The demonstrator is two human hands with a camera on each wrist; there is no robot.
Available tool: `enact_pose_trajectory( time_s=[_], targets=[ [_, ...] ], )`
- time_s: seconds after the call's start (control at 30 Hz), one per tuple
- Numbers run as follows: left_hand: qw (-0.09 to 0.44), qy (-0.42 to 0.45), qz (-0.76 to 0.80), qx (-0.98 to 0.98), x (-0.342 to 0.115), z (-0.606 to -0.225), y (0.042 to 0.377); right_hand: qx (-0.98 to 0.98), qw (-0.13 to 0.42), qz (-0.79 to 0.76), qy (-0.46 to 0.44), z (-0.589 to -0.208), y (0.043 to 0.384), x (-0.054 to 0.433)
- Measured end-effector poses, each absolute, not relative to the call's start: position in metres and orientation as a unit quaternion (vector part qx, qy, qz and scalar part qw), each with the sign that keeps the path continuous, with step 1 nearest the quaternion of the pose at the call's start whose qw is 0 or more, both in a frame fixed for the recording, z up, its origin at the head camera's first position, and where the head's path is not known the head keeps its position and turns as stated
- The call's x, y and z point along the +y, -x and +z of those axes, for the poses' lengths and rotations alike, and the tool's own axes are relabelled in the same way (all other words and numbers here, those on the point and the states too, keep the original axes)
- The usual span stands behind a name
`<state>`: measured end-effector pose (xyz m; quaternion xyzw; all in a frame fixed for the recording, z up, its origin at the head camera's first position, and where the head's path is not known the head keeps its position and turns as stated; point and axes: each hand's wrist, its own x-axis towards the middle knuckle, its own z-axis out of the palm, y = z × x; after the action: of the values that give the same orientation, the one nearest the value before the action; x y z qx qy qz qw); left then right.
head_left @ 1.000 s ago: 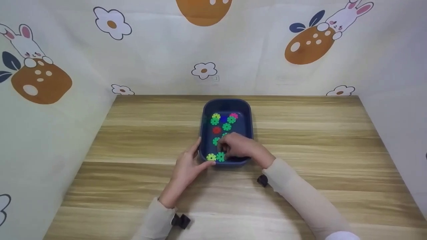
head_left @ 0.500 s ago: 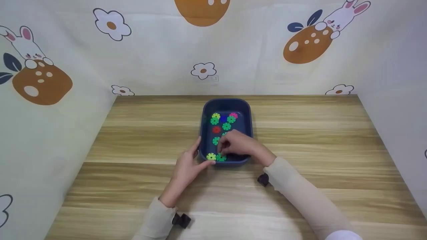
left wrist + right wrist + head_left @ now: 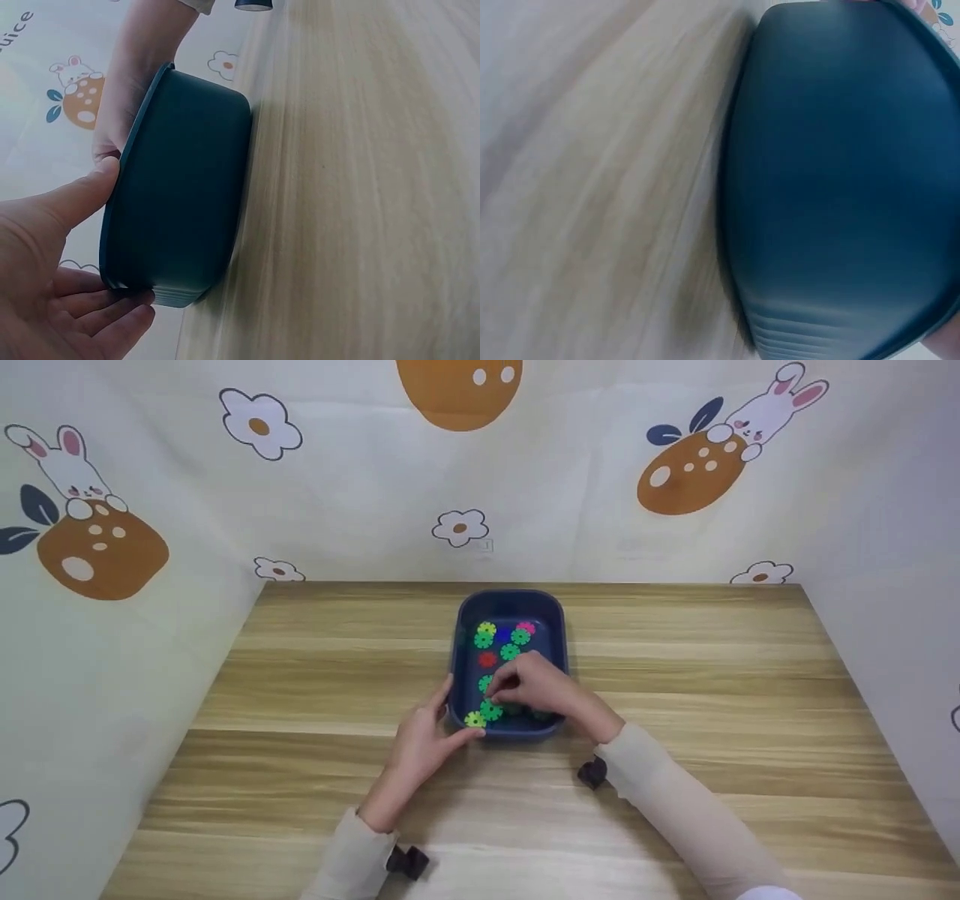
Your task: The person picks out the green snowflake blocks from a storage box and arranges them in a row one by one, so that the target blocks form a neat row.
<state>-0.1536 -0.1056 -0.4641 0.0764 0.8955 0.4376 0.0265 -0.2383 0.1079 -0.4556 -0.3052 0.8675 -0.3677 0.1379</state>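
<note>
A deep navy plastic tub point(image 3: 553, 607) with rounded corners stands on the table. My left hand point(image 3: 422, 742) holds its near left corner. In the left wrist view the thumb lies on the rim and the left hand's fingers point(image 3: 112, 319) lie against the side wall. My right hand point(image 3: 536, 682) reaches into the tub with curled fingers. Its fingertips pinch a green notched plastic disc point(image 3: 491, 710) near a yellow disc point(image 3: 475, 720). A red disc point(image 3: 487, 659), a pink disc point(image 3: 527, 628) and several green ones lie farther back. The right wrist view shows only the tub's outside wall point(image 3: 840, 165).
The tub rests on a wood-grain table point(image 3: 315, 675). Behind the table and at its sides hang pale sheets point(image 3: 360, 472) printed with rabbits, flowers and orange fruit. A black wrist camera point(image 3: 409, 861) sits by the left sleeve, another black device point(image 3: 592, 772) by the right.
The green disc under my right fingertips has shifted slightly up and left. My right hand has stayed over the near part of the tub. My left hand keeps its hold on the corner.
</note>
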Motion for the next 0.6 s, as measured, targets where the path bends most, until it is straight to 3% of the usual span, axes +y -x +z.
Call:
enact_pose_trajectory(
  time_s=[0.6],
  targets=[
    [0.022, -0.076, 0.451, 0.889, -0.107, -0.466, 0.156, 0.875, 0.098, -0.405, 0.247, -0.431, 0.244, 0.127]
  ],
)
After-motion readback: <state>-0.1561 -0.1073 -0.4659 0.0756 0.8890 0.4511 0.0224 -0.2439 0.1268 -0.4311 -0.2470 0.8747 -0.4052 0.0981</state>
